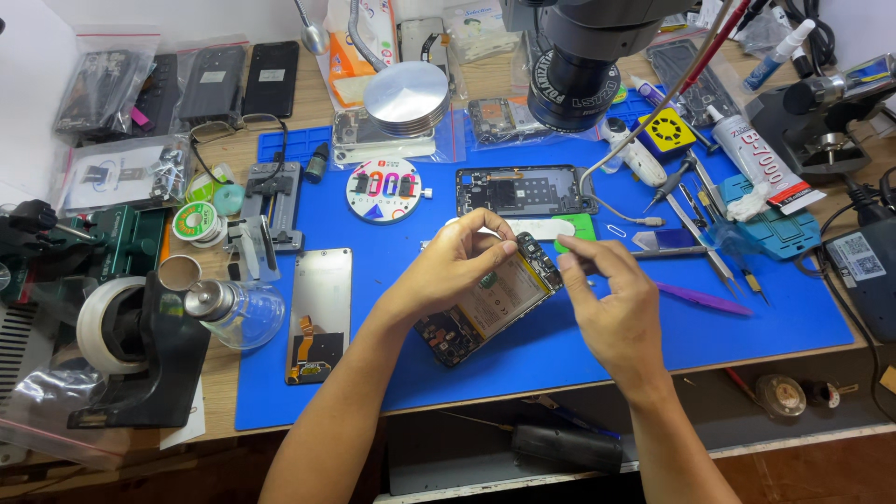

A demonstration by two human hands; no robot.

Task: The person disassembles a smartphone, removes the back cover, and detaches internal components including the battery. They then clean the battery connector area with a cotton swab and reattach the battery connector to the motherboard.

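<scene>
Disassembly looks well along: the opened phone (pixel 490 301) lies tilted on the blue mat (pixel 747 327) at mid-bench, its back off, battery and boards bare, and a detached screen panel (pixel 319 315) lies well to its left. Left hand (pixel 457 266) pinches the phone's upper edge; right hand (pixel 611 303) has its fingers (pixel 571 266) closed at the top corner — what they grip is too small to tell. Reassembly, I judge, remains.

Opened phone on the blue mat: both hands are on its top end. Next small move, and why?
Probably lift the small part at the top edge of the opened phone clear with the right hand. Its fingertips pinch right at that end, while the left hand steadies the body, tilted up off the blue mat. What exactly is pinched is too small to tell.
</scene>
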